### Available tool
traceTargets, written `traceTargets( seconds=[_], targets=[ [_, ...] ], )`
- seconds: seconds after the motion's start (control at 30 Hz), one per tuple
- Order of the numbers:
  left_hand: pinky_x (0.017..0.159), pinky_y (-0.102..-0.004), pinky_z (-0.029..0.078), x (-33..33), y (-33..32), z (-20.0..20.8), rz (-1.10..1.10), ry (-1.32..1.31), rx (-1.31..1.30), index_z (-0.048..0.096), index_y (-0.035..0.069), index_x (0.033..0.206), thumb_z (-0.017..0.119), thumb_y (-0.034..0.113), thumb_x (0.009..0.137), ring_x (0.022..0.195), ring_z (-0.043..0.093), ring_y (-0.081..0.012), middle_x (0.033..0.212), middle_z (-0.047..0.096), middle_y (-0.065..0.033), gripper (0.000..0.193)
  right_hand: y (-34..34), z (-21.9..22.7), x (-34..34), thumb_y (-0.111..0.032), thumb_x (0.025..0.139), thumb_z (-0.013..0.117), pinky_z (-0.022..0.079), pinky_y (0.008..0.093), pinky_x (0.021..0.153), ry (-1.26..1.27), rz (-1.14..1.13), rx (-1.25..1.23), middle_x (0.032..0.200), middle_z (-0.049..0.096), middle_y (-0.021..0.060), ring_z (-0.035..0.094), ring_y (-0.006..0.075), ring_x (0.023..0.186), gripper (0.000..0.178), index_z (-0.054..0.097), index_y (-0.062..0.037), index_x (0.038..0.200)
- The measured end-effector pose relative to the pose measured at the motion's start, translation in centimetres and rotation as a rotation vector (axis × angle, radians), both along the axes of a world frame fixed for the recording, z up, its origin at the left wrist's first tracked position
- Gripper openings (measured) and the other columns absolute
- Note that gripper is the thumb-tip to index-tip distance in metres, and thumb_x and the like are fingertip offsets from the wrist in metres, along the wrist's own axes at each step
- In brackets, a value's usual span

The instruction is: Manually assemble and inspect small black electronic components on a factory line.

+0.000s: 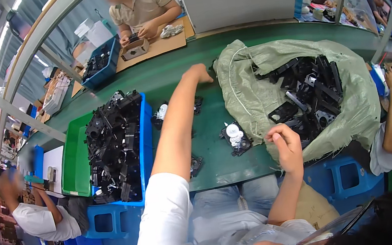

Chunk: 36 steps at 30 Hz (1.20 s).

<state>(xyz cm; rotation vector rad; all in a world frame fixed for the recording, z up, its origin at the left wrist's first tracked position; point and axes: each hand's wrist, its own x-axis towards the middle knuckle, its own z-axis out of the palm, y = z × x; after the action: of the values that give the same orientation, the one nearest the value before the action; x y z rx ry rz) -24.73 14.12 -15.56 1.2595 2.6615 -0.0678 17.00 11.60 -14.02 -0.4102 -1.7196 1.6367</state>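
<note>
My left hand (197, 74) reaches far over the green table, its fingers stretched toward the left edge of a pale green woven sack (241, 91). No object shows in that hand. Closer to me, my right hand (288, 148) is raised at the sack's near edge with its fingers curled in; whatever they may hold is hidden. Black plastic parts (309, 89) fill the open sack. Between my hands lies a black assembly with white gears (234, 134). Another white-and-black assembly (162, 111) sits left of my forearm, and a black piece (195, 165) is partly behind it.
A blue bin (145, 144) heaped with black parts stands at left, beside a green bin (72, 162). Across the table (216, 162), a person (145, 9) works by a small cardboard box (134, 50). Others sit left and right. Blue stools (104, 221) stand below.
</note>
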Motion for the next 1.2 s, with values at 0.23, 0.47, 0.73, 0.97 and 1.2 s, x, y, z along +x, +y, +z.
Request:
traceTargets(
  seconds=[0.23, 0.47, 0.73, 0.97, 1.2],
  targets=[
    [0.080, -0.0424, 0.055, 3.0, 0.9, -1.8, 0.426, -0.188, 0.287, 0.072, 0.002, 0.101, 0.080, 0.042, 0.071, 0.097, 0.068, -0.0313, 0.108, 0.071, -0.0140, 0.050, 1.2, 0.7, 1.8, -0.001, 0.086, 0.052, 0.044, 0.0255, 0.072, 0.065, -0.109, 0.029, 0.085, 0.063, 0.0077, 0.053, 0.0154, 0.074, 0.013, 0.063, 0.0017, 0.092],
    [0.071, -0.0443, 0.054, -0.8, -2.0, -0.8, 0.223, 0.243, 0.262, 0.074, 0.005, 0.083, 0.074, 0.033, 0.081, 0.078, 0.068, -0.0341, 0.090, 0.073, -0.0123, 0.029, 1.8, 1.5, 1.9, 0.000, 0.085, 0.053, 0.043, 0.0254, 0.067, -0.064, -0.140, 0.213, 0.083, 0.062, 0.0070, 0.052, 0.0155, 0.070, 0.013, 0.064, 0.0014, 0.091],
    [0.065, -0.0421, 0.052, -3.4, -5.3, 9.8, 0.144, 0.747, 0.399, 0.073, 0.003, 0.084, 0.067, 0.024, 0.081, 0.070, 0.068, -0.0346, 0.081, 0.072, -0.0129, 0.022, 5.0, 6.2, 3.7, -0.008, 0.083, 0.062, 0.047, 0.0320, 0.072, -0.385, -0.343, 0.858, 0.087, 0.063, 0.0079, 0.057, 0.0244, 0.075, 0.012, 0.064, -0.0035, 0.094],
    [0.061, -0.0361, 0.049, 12.8, -9.6, 18.8, 0.144, 0.674, 0.900, 0.074, 0.002, 0.080, 0.066, 0.023, 0.081, 0.063, 0.065, -0.0276, 0.077, 0.071, -0.0119, 0.022, 7.6, 7.7, 1.9, -0.011, 0.082, 0.064, 0.048, 0.0355, 0.083, -0.716, -0.137, 1.259, 0.096, 0.064, 0.0097, 0.060, 0.0303, 0.085, 0.015, 0.064, -0.0049, 0.096],
    [0.060, -0.0262, 0.043, 25.7, -16.1, 13.6, -0.035, -0.004, 1.652, 0.070, 0.000, 0.082, 0.070, 0.002, 0.076, 0.064, 0.052, -0.0151, 0.074, 0.062, -0.0057, 0.007, 11.1, 5.6, 0.8, -0.010, 0.083, 0.065, 0.048, 0.0336, 0.081, -0.833, 0.177, 1.210, 0.101, 0.064, 0.0078, 0.060, 0.0274, 0.090, 0.020, 0.066, -0.0041, 0.102]
  ],
)
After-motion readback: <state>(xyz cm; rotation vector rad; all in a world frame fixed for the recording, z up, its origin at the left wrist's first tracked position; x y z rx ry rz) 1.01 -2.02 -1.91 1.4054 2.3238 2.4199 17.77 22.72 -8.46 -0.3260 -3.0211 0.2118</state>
